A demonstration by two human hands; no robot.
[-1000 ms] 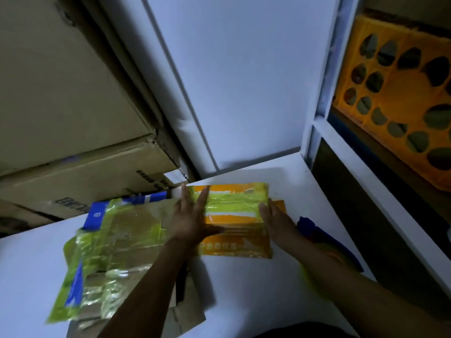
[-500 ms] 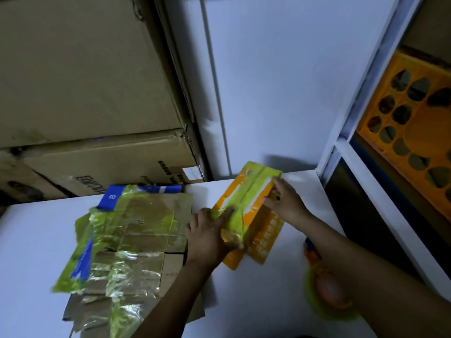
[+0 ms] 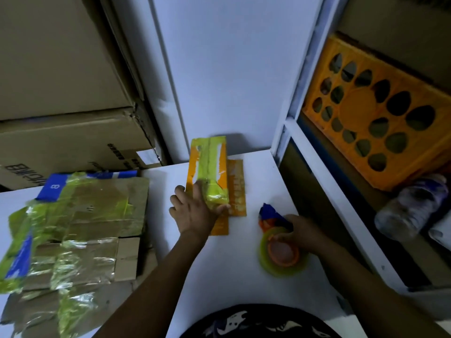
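An orange packet (image 3: 207,164) wrapped in yellow-green tape lies lengthwise on the white table (image 3: 219,276), its far end reaching the back wall. My left hand (image 3: 195,213) holds its near end, fingers spread over the left edge and thumb curled round the taped end. A flat orange piece (image 3: 236,189) sticks out from under the packet on the right. My right hand (image 3: 301,231) grips a yellow-green tape roll (image 3: 280,258) with an orange core and a blue part (image 3: 269,213), resting on the table to the right of the packet.
Flattened cardboard (image 3: 80,230) covered in yellow-green and blue tape lies on the table's left. Stacked cardboard boxes (image 3: 61,93) stand behind it. On the right, a white shelf frame (image 3: 327,172) holds an orange crate (image 3: 375,113) and a plastic bottle (image 3: 412,206).
The packet has been turned from crosswise to pointing away from me. My right hand has let go of it and moved down right onto the tape roll.
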